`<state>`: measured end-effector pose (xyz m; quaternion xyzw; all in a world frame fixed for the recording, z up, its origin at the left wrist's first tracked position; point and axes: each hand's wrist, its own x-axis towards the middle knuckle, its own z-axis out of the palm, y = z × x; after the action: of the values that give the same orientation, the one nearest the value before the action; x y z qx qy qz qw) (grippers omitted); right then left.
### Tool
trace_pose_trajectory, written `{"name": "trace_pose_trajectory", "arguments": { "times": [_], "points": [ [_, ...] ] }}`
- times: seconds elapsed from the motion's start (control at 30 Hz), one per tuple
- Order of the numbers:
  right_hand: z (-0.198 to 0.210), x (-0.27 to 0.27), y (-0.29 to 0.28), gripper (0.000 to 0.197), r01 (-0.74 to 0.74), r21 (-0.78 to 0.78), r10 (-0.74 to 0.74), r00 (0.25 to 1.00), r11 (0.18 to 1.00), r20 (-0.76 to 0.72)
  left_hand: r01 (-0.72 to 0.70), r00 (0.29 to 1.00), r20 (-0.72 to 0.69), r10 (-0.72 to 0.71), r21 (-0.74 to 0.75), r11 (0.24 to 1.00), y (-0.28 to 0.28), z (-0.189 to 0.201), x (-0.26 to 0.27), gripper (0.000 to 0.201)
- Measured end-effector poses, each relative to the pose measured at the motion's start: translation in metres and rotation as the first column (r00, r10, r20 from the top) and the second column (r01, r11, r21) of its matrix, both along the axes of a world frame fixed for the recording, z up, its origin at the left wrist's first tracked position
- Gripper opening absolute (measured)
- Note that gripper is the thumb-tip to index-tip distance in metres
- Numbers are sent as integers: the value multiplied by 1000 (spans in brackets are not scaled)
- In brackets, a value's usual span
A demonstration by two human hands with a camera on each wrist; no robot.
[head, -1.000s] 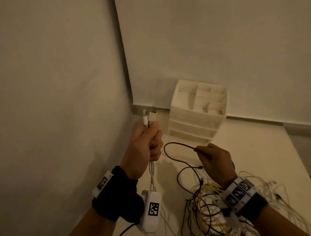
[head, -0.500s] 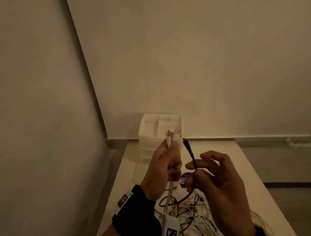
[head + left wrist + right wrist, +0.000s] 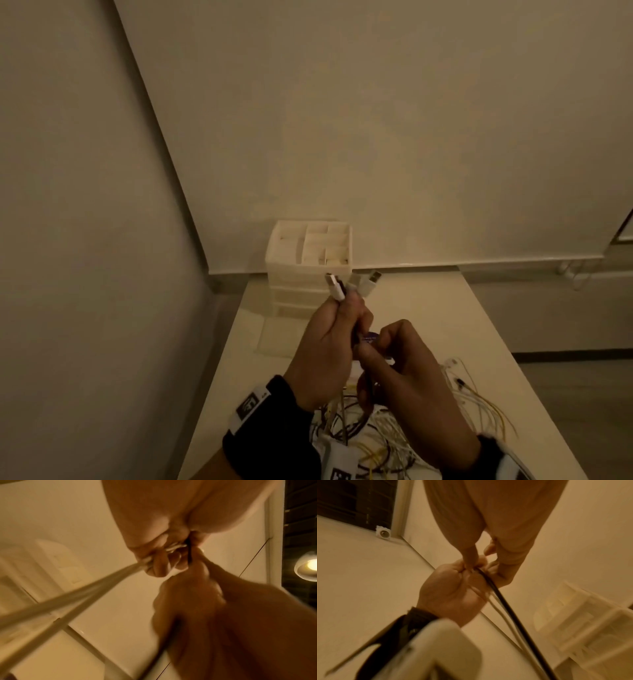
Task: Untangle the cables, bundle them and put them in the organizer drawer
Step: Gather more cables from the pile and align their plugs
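Left hand [image 3: 329, 346] gripping white cables [image 3: 337, 289], black cable [image 3: 503, 601] alongside

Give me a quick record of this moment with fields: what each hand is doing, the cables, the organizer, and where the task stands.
left hand: left hand grips white cable ends, plugs sticking up
right hand: right hand pinches the black cable against the left hand's grip
loose cables: tangled pile of white, yellow and black cables on the table
organizer: white drawer organizer at the table's far end, drawers shut, top compartments open
task state: ends being gathered; nothing bundled or stored yet
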<state>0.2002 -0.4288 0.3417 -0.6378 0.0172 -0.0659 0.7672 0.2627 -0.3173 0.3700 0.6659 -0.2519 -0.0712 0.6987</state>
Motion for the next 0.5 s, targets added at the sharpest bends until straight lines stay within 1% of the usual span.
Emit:
{"name": "trace_pose_trajectory", "arguments": {
  "times": [0.03, 0.07, 0.1, 0.13, 0.17, 0.2, 0.3, 0.4, 0.5],
  "points": [
    [-5, -3, 0, 29, -77, -3, 77, 997, 997, -13, -22, 999, -33, 19, -82, 996, 4, 5, 5, 40],
    [-14, -7, -1, 24, -148, -20, 147, 989, 989, -29, -42, 996, -91, 24, -200, 979, 10, 13, 11, 40],
    [-22, -12, -3, 19, -202, -43, 199, 978, 979, -53, -58, 989, -149, 11, -312, 948, 18, 22, 19, 41],
    [-32, -18, -6, 20, -227, -75, 221, 972, 971, -79, -64, 983, -184, -8, -382, 922, 27, 30, 26, 40],
    [-40, -23, -10, 23, -234, -121, 223, 970, 965, -93, -66, 982, -187, -10, -398, 915, 35, 35, 33, 38],
    [-47, -25, -15, 23, -223, -177, 210, 973, 959, -92, -75, 986, -167, 12, -373, 925, 42, 38, 37, 37],
    [-58, -23, -26, 19, -211, -353, 205, 977, 911, -54, -139, 990, -36, 134, -251, 958, 50, 34, 37, 35],
    [-70, -13, -32, 21, -200, -505, 208, 977, 840, -42, -200, 978, 1, 208, -278, 940, 57, 34, 39, 32],
    [-91, -5, -44, 24, -210, -564, 188, 977, 799, -97, -313, 937, 53, 345, -309, 898, 79, 44, 48, 35]
  ]
}}
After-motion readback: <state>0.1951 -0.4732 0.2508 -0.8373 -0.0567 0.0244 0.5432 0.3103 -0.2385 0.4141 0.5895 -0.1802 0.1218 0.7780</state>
